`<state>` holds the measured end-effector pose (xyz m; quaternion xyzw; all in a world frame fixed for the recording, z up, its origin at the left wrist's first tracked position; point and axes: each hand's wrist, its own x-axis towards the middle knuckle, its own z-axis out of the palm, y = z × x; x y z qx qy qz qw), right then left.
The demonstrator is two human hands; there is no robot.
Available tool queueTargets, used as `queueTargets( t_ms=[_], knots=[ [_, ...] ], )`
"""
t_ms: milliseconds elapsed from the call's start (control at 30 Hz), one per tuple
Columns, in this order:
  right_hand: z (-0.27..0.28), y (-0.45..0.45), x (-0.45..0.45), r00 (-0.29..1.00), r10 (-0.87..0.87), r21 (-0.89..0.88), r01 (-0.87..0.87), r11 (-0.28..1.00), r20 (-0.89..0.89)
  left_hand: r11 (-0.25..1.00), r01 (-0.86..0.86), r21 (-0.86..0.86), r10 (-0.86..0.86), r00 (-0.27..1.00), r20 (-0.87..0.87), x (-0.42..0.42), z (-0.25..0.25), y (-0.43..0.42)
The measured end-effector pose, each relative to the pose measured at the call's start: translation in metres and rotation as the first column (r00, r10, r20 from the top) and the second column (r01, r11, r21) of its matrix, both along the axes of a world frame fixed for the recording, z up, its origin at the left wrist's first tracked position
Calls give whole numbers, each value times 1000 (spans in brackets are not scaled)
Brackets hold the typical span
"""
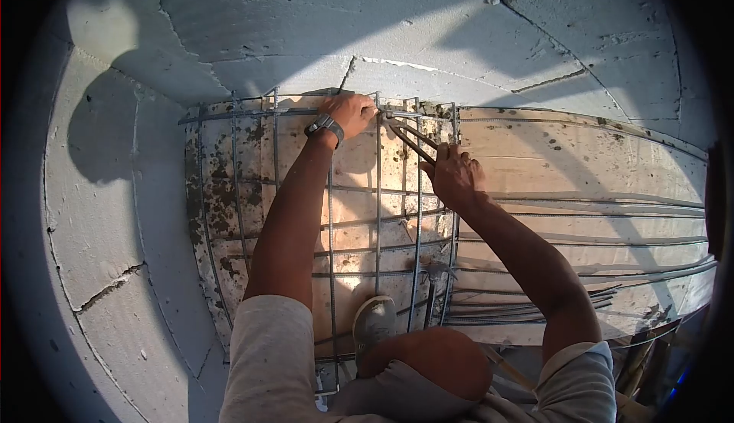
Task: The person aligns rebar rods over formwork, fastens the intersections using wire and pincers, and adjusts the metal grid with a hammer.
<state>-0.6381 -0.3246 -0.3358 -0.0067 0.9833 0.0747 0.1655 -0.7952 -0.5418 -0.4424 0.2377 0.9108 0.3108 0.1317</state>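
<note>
A grid of steel rebar lies over stained formwork boards. At the grid's far edge my left hand is closed against the top crossbar, beside a bar crossing. Whatever its fingers pinch is hidden. My right hand is wrapped round the handles of a pair of pincers. The pincers' jaws are at that same crossing, just right of my left fingers. A watch is on my left wrist.
Pale block walls rise beyond the grid and at the left. A hammer rests among the bars near my shoe. Long loose rebars stretch across the boards on the right, several bunched lower down.
</note>
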Motion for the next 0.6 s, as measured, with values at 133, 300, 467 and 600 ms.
queueTargets(
  t_ms=[133, 300, 467, 600],
  knots=[
    [23, -17, -8, 943, -190, -218, 253, 943, 274, 1000, -18, -13, 18, 998, 53, 3, 5, 0],
    [8, -31, 8, 637, -348, -624, 764, 165, 688, 1000, -20, 5, 20, 999, 27, 6, 3, -1],
    [-19, -66, 22, 483, 315, 48, 487, -872, 817, 1000, 0, -15, 0, 1000, 10, 2, 0, 1],
    [-35, -84, 36, 488, 184, -81, 472, -878, 853, 1000, -12, 11, 12, 999, -39, 3, 0, -5]
  ],
)
